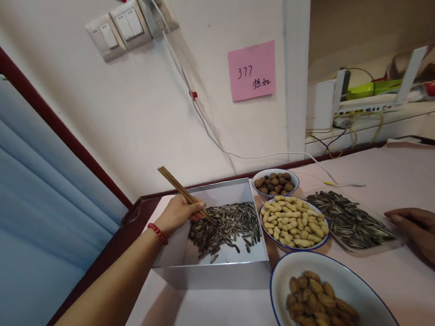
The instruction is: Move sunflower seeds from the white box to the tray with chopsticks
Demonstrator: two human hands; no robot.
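Observation:
My left hand point(179, 212), with a red bead bracelet at the wrist, is closed around a bundle of wooden chopsticks point(175, 182). Their lower ends reach into the sunflower seeds point(230, 223) spread over the bottom of a white open box point(213, 275). On the right, my right hand point(432, 234) grips the near right corner of a clear shallow tray point(367, 251). More striped sunflower seeds point(351, 219) fill that tray, which rests on the table. The fingertips under its edge are partly hidden.
Between box and tray stand a bowl of peanuts point(294, 222) and a smaller bowl of round brown nuts point(273, 183). Nearer is a large bowl point(363, 293) with almonds. A white cable point(257, 156) runs down the wall onto the table. A blue curtain point(20, 187) hangs left.

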